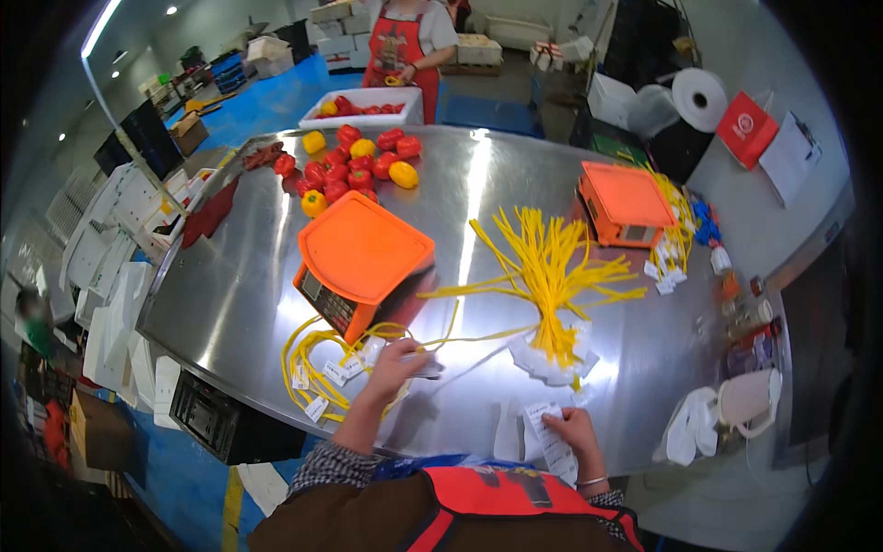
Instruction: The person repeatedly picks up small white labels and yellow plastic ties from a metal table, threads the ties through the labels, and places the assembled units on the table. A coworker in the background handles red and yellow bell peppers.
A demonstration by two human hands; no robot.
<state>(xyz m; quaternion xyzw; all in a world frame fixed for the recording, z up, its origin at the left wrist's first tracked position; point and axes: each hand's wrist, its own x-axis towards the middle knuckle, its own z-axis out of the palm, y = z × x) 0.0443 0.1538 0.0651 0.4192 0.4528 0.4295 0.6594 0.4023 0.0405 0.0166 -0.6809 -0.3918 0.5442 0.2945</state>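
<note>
My left hand (pixel 392 371) is closed around a yellow strap (pixel 483 338), which trails right toward a bundle of yellow straps (pixel 545 276). A small greyish thing, too blurred to name, shows at its fingertips. With my right hand (pixel 577 433) I pinch a strip of white printed labels (pixel 550 441) at the table's near edge. White tags (pixel 517 355) fan out at the bundle's near end. Looped yellow straps with white tags (pixel 336 372) lie left of my left hand. Beyond them stands an orange weighing scale (pixel 365 245), its keypad partly visible.
Red and yellow bell peppers (pixel 360 179) lie on the far side of the steel table (pixel 227 290). A second orange scale (pixel 628 200) stands at right, near bottles and a pale jug (pixel 748 400). Across the table, a person in a red apron (pixel 397 48) stands behind a white foam box (pixel 317 124).
</note>
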